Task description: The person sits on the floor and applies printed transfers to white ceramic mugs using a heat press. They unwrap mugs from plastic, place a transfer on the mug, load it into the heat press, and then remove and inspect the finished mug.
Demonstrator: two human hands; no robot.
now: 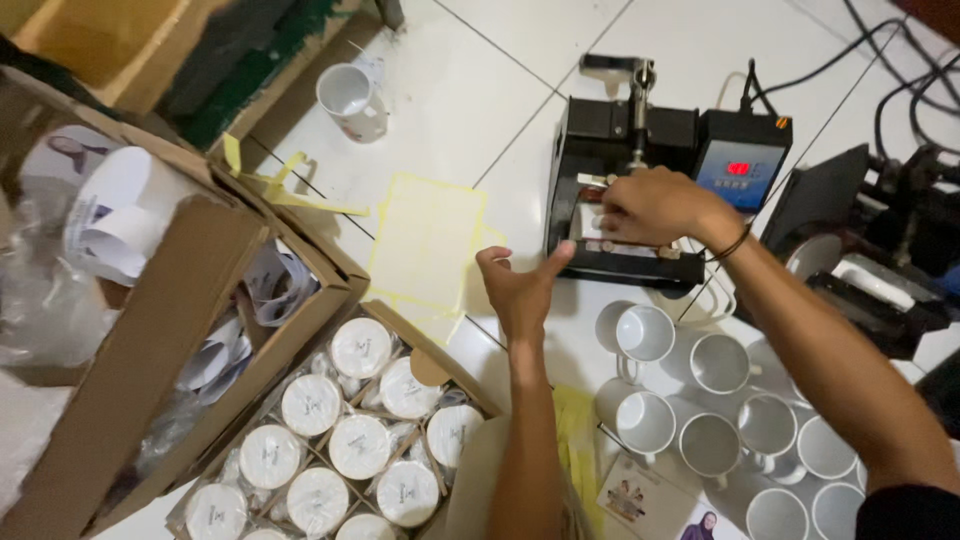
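Floor tiles [480,90] under black press [610,150].

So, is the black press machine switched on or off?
On: the black press machine shows a lit red readout on its blue control panel.

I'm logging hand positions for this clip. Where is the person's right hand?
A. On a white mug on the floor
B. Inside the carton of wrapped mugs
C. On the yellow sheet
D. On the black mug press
D: the right hand rests on the black mug press, fingers over its cradle, while the left hand hovers open beside the machine.
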